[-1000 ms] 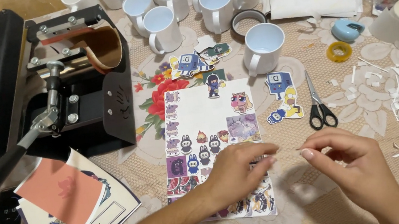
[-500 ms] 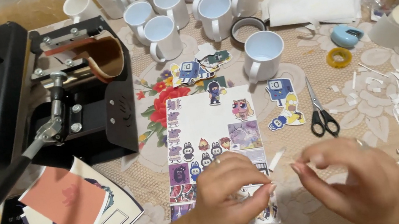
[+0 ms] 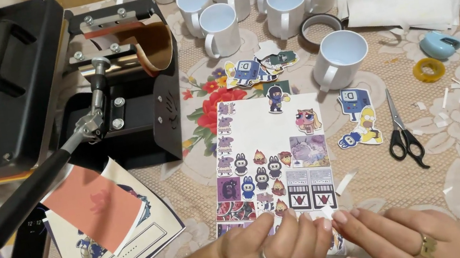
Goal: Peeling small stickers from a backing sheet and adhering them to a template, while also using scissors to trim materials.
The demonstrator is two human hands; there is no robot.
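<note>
Black mug heat press [image 3: 111, 86], left of the printed sticker sheet [image 3: 272, 159]; white mugs [image 3: 249, 1] above the sheet; scissors [image 3: 404, 137] to its right. Left hand [image 3: 278, 251] and right hand [image 3: 398, 238] on the sheet's lower edge, fingertips pressed together, pinching a small white paper scrap [image 3: 326, 212]. Risk, as judged: scrap may tear or drop among cuttings, being so small. Half a second ago the hands were slightly apart; now they meet
</note>
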